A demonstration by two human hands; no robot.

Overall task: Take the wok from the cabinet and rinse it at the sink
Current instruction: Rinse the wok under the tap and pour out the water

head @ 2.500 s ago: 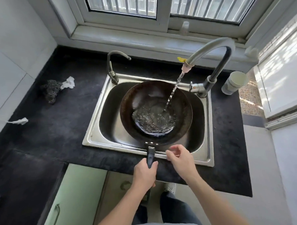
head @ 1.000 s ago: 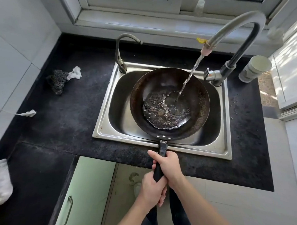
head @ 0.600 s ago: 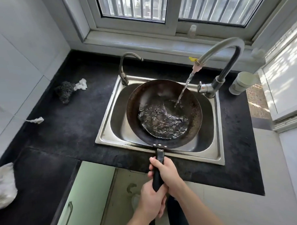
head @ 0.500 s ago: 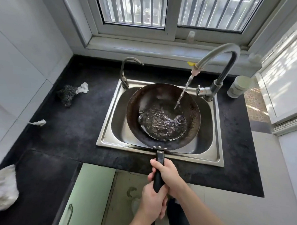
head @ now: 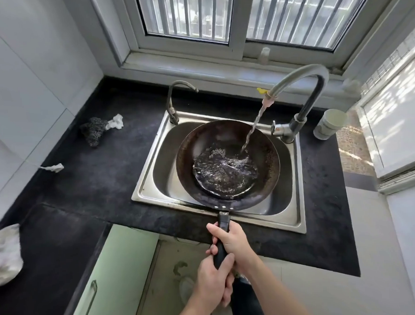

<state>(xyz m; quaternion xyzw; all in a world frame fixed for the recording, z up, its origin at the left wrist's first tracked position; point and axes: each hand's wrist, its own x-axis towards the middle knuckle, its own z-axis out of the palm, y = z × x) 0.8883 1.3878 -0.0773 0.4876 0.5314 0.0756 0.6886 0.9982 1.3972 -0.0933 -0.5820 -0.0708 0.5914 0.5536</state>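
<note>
Fingers (head: 214, 248) of both hands are curled tight around the black handle (head: 221, 245) of the wok (head: 228, 164): the right hand (head: 234, 243) grips nearer the pan, the left hand (head: 213, 284) just behind it at the handle's end, the two touching. Directly ahead of the fingers, the wok sits over the steel sink (head: 297, 225), its near rim above the sink's front edge. A stream of water (head: 250, 134) from the tall faucet (head: 301, 91), beyond and to the right, strikes the far right of the bowl, and a churning pool covers the bottom. A smaller tap (head: 174, 104) stands beyond and to the left. Below the fingers a green cabinet door (head: 112, 278) hangs open. Fetching is evidently done; rinsing is under way. Tipping out the water and shutting the faucet appear to remain.
</note>
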